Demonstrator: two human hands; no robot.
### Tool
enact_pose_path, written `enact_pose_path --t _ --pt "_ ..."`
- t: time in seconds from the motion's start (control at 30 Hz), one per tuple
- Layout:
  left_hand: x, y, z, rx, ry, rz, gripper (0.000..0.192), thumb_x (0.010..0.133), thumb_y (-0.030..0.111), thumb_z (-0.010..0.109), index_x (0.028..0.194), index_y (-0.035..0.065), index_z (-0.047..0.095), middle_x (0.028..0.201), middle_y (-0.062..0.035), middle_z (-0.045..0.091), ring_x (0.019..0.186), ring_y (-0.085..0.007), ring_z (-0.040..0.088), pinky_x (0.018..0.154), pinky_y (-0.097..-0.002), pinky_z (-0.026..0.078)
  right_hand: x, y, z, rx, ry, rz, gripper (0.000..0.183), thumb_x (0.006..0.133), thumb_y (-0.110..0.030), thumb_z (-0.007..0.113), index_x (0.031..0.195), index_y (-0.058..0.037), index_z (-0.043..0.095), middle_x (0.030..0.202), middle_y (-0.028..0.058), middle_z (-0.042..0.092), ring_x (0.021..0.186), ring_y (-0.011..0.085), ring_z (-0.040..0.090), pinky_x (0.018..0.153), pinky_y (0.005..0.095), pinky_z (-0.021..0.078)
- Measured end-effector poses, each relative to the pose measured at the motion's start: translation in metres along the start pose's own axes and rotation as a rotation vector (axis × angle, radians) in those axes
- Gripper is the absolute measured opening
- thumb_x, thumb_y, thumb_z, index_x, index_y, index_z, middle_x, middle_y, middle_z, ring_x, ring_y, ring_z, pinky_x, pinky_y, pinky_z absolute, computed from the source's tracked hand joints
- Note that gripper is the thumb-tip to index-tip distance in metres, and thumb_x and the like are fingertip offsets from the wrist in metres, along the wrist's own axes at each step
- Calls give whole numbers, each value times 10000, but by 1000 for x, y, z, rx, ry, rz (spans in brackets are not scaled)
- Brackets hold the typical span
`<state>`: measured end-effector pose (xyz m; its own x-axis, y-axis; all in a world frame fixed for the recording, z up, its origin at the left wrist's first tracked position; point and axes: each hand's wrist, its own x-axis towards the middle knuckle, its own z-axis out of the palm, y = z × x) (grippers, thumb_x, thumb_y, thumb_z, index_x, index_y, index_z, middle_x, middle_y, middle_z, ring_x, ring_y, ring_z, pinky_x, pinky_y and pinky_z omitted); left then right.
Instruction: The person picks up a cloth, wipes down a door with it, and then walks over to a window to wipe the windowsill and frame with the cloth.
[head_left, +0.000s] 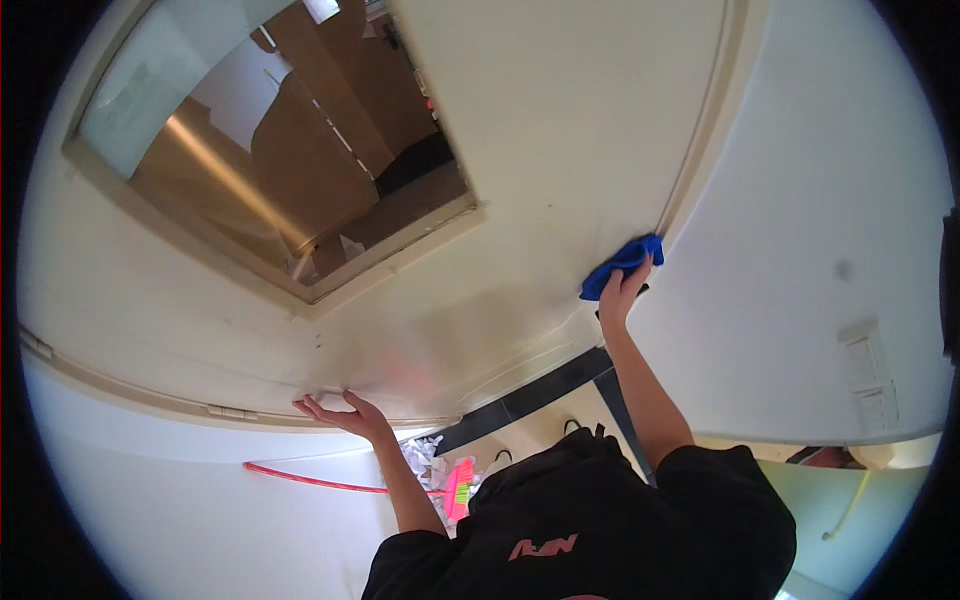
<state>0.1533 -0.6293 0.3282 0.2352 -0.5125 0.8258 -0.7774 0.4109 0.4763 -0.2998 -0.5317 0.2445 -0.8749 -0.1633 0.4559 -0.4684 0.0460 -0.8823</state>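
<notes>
My right hand (624, 292) is closed on a blue cloth (616, 268), which it presses against the right edge of a cream door (525, 277), beside the frame. A dark piece, perhaps the door handle, shows partly behind that hand. At the lower left, my left hand (349, 412) rests against or close to the door near its hinged edge, fingers apart, with nothing in it. Above and between the hands is the door's window pane (315, 150), framed in cream, with brown surfaces showing in the glass.
A pink broom (459, 487) with a red handle (315, 478) leans at the lower left, by crumpled white paper (421, 454) on the floor. White walls flank the door. Light switches (868, 375) are on the right wall. A dark threshold strip (525, 396) runs below the door.
</notes>
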Motion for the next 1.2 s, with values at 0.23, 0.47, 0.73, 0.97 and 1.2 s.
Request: enact_pose_path --t 0.23,0.47,0.73,0.97,1.2 --pt "-2 -19 -12 -68 -67 11 671 966 195 560 1529 42 227 1592 -285 104 1476 -451 151 1143 -579 230 -56 -40 44 40 97 162 596 981 -168 375 1506 63 215 1593 218 199 1478 351 180 1210 400 126" --pt "-2 -53 -34 -153 -271 78 598 887 159 603 1452 76 424 1572 -297 185 1457 -476 194 1124 -605 216 -88 36 70 207 273 755 640 1026 -380 300 1544 -17 205 1578 223 273 1438 355 302 1178 393 233" --pt "18 -94 -74 -268 -518 244 502 840 26 606 1334 40 521 1550 -281 251 1436 -458 250 1136 -565 238 -219 -60 113 105 183 793 635 989 -447 381 1476 -40 384 1441 271 440 1319 395 447 1094 459 358" --pt "25 -121 -106 -513 -453 54 453 826 -12 600 1265 22 490 1442 -245 420 1351 -448 385 1097 -543 338 -350 -251 121 866 -680 1642 546 992 -550 362 1282 -137 572 1282 94 621 1185 303 595 998 525 480" --pt "63 -135 -132 -457 -252 92 424 861 15 569 1265 -7 445 1402 -255 441 1324 -431 410 1114 -535 299 -384 -308 136 1094 -833 1590 405 1007 -395 415 1213 -94 592 1170 91 662 1073 253 650 903 436 559"
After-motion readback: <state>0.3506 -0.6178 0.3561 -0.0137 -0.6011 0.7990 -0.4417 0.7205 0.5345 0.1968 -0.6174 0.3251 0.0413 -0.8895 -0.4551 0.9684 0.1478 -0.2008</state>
